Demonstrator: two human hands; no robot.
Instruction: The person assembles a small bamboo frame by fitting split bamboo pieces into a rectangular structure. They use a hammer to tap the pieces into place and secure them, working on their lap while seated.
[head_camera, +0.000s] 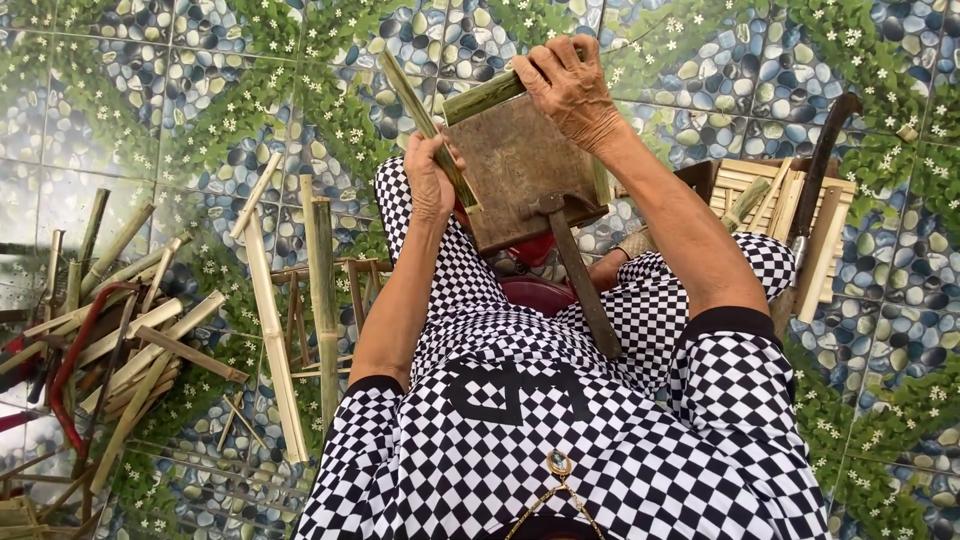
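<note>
Above the lap, both hands (432, 180) grip bamboo (482, 97).

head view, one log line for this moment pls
left hand: grips bamboo strip | right hand: holds bamboo piece over cleaver

Bamboo strips (272, 320) crowd the left; floor (150, 100) beyond lies open.

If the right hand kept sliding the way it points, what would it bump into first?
Probably the thin bamboo strip that the left hand holds. The right hand grips a green bamboo piece pointing that way, though depth is hard to judge.
</note>
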